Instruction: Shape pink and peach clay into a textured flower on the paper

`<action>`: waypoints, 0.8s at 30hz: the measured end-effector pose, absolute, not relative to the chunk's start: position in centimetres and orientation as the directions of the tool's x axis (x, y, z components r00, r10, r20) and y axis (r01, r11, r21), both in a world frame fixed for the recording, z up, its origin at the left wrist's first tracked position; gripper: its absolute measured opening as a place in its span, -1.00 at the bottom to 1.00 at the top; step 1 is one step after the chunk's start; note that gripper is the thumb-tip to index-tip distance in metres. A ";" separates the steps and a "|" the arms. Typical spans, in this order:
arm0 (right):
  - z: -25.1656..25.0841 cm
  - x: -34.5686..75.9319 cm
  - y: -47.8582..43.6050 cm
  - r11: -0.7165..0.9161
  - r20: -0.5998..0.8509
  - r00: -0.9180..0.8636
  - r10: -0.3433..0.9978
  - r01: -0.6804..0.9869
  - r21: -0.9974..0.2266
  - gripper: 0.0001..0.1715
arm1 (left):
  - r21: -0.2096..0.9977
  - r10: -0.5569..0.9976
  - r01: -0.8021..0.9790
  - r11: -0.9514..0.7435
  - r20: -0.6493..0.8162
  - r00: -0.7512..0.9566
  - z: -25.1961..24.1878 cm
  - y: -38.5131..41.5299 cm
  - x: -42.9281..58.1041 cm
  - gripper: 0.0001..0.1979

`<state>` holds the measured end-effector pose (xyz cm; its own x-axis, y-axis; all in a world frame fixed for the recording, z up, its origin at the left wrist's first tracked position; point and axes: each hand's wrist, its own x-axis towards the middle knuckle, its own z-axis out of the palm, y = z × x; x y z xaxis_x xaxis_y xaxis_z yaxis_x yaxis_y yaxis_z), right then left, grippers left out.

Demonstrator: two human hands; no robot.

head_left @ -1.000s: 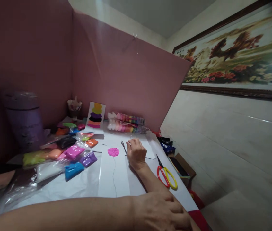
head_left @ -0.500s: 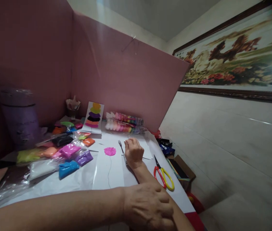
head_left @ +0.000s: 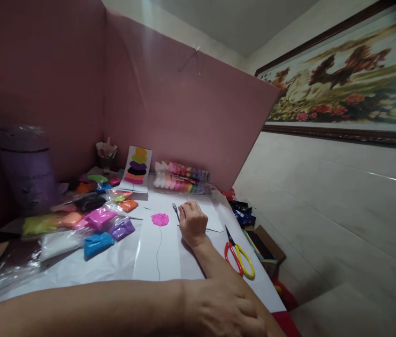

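Observation:
My left hand (head_left: 224, 306) lies across my right forearm (head_left: 215, 262), its fingers bent over the skin; it is smeared by motion. Farther out, my right hand (head_left: 193, 223) rests on the white sheet with its fingers curled closed; whatever may be in them is hidden. Just left of it lies a small fork (head_left: 176, 209), tines pointing away, its handle partly behind the hand. Beside that is a white card (head_left: 150, 250) bearing a pink textured clay disc (head_left: 160, 219) with a drawn wavy stem below it. Scissors (head_left: 234, 252) with red and yellow handles lie to the right of my forearm.
Bags of coloured clay (head_left: 99, 217) crowd the left side, near a purple tumbler (head_left: 25, 168). At the back stand a card with coloured stripes (head_left: 135, 168) and packs of clay (head_left: 180, 178). Pink panels (head_left: 183, 107) close off the back and left.
My left hand has slid slightly right and down along my right forearm. The right hand has shifted a little left in view, staying closed beside the fork. The view has tilted slightly.

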<state>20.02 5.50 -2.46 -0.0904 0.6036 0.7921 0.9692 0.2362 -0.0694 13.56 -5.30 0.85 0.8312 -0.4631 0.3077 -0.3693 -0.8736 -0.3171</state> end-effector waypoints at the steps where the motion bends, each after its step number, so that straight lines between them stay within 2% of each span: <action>1: -2.4 19.9 5.5 0.232 0.789 -0.091 0.608 0.971 -0.066 -0.85 | -0.313 -0.490 -0.399 -0.862 0.310 0.815 0.9 -4.7 12.8 -0.81; 5: -2.5 19.9 5.5 0.226 0.795 -0.098 0.598 0.973 -0.051 -0.84 | -0.302 -0.376 -0.270 -0.914 0.387 0.842 1.3 -3.6 11.7 -0.84; 9: -2.7 20.2 5.6 0.250 0.826 -0.114 0.553 0.968 -0.034 -0.87 | -0.305 -0.519 -0.428 -0.851 0.366 0.772 1.6 -5.1 14.8 -0.86; 16: -3.1 20.1 6.0 0.241 0.818 -0.123 0.562 0.970 -0.020 -0.88 | -0.304 -0.522 -0.435 -0.847 0.328 0.787 1.2 -4.7 14.4 -0.82; 18: -3.1 20.2 5.9 0.246 0.816 -0.133 0.563 0.969 -0.012 -0.89 | -0.295 -0.442 -0.356 -0.887 0.321 0.837 1.0 -3.2 11.9 -0.88; 21: -2.9 20.7 5.6 0.256 0.847 -0.099 0.523 0.966 -0.045 -0.82 | -0.307 -0.202 -0.070 -0.949 0.422 0.884 1.5 -1.0 7.4 -0.91; 22: -2.8 20.8 5.4 0.260 0.855 -0.077 0.512 0.963 -0.069 -0.79 | -0.283 -0.094 0.053 -0.958 0.483 0.871 2.0 -0.4 5.6 -0.93; 24: -2.3 21.1 5.0 0.283 0.879 -0.020 0.476 0.950 -0.132 -0.75 | -0.193 0.126 0.396 -0.898 0.749 0.650 3.0 0.7 1.2 -0.76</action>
